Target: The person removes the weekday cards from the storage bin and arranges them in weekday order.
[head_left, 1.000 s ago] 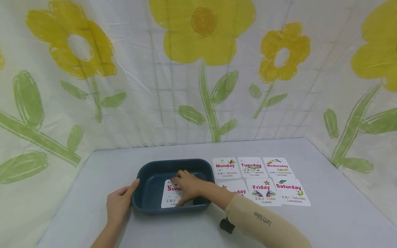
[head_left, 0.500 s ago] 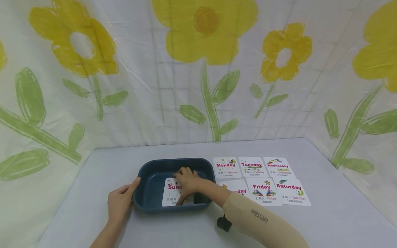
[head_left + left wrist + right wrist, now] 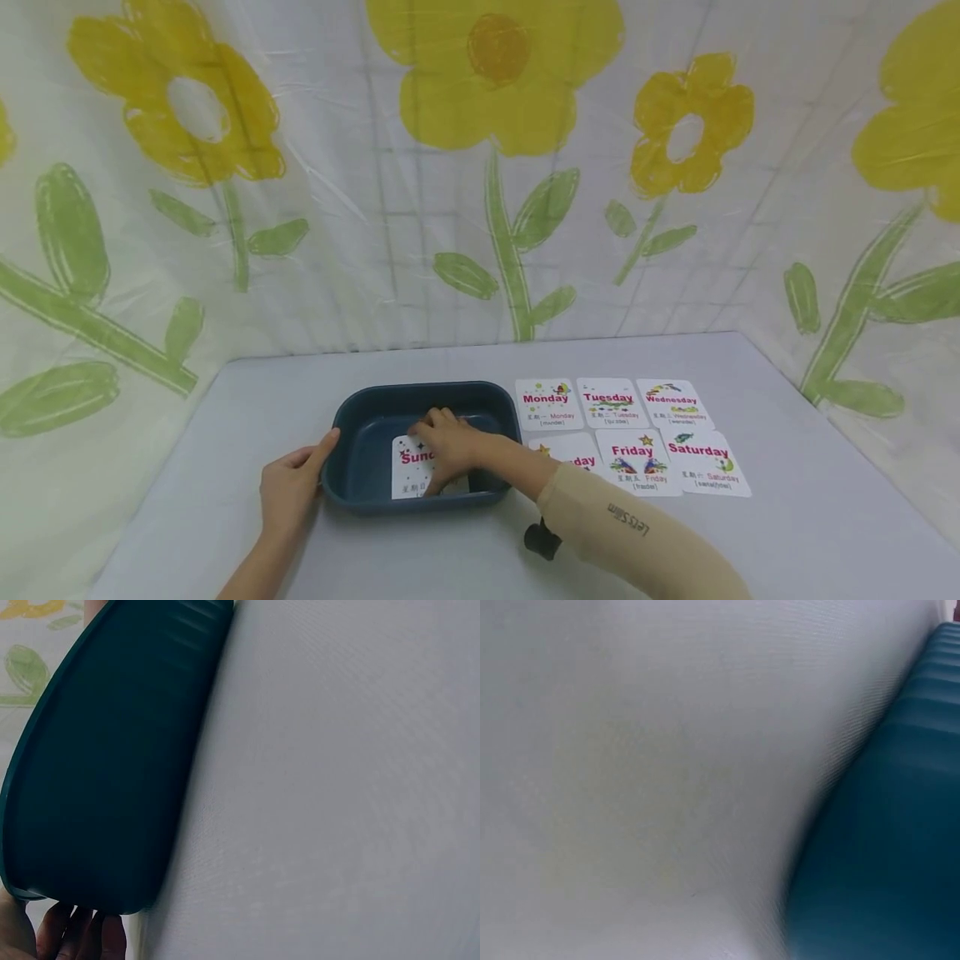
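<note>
A dark blue plastic basin [image 3: 360,450] stands on the table. My left hand [image 3: 291,487] holds its left end, thumb at the rim and fingers against the outer wall; in the left wrist view the fingers [image 3: 79,934] show beside the basin wall [image 3: 105,765]. Inside the basin, my right hand [image 3: 453,450] reaches over from the right and grips a white "Sunday" flashcard [image 3: 408,479] with thumb and fingers spread across its face. The hand covers the card's right part, and the front rim cuts off its lower edge. The right wrist view has only the basin's outer wall [image 3: 892,840] and tabletop.
Right of the basin lie flashcards in two rows: Monday [image 3: 545,412], Tuesday [image 3: 609,412] and Wednesday [image 3: 672,414] behind, Friday [image 3: 633,479] and Saturday [image 3: 705,467] in front. My right forearm partly covers another front-row card [image 3: 562,446]. A flower-printed curtain [image 3: 330,275] closes the back.
The Sunday card sits slightly lower in the basin than half a second ago, its bottom edge now behind the front rim. The left hand keeps its hold on the basin.
</note>
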A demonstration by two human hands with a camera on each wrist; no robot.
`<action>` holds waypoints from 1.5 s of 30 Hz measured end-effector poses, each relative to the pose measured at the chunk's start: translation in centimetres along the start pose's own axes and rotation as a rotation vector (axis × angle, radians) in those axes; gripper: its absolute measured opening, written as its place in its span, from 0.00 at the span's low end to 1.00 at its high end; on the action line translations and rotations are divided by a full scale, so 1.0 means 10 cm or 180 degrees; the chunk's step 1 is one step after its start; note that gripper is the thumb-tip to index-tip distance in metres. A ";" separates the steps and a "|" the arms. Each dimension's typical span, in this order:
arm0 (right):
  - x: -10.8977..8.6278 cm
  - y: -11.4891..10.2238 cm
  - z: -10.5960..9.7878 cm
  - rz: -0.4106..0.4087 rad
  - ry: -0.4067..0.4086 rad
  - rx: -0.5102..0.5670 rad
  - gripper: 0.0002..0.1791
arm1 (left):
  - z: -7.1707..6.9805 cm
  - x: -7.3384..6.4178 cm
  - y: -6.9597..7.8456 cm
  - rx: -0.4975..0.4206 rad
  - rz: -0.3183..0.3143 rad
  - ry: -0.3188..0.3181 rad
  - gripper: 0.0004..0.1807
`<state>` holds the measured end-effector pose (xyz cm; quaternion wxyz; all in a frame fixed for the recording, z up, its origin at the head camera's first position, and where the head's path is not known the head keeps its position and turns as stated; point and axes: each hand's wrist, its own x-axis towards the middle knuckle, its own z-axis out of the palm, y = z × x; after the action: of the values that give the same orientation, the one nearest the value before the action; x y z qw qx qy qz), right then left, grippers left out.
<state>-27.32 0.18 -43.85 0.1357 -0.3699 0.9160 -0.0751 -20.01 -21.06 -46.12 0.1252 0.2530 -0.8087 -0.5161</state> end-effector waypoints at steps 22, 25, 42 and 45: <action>0.02 -0.04 0.05 -0.0377 0.0087 -0.0334 0.44 | 0.02 0.00 -0.02 0.0060 -0.0022 0.0036 0.39; 0.04 -0.05 0.03 -0.0375 0.0028 -0.0328 0.44 | 0.02 0.00 -0.02 0.0053 -0.0017 0.0039 0.39; 0.02 -0.03 -0.14 -0.0266 -0.0524 -0.0372 0.53 | 0.01 -0.01 0.01 0.0082 -0.0018 0.0031 0.39; 0.00 -0.02 -0.15 -0.0265 -0.0516 -0.0320 0.53 | 0.01 -0.01 0.02 0.0081 -0.0029 0.0037 0.39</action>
<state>-27.66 0.13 -42.33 0.1874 -0.4189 0.8885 -0.0045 -20.01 -20.88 -45.98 0.1244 0.2612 -0.8133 -0.5049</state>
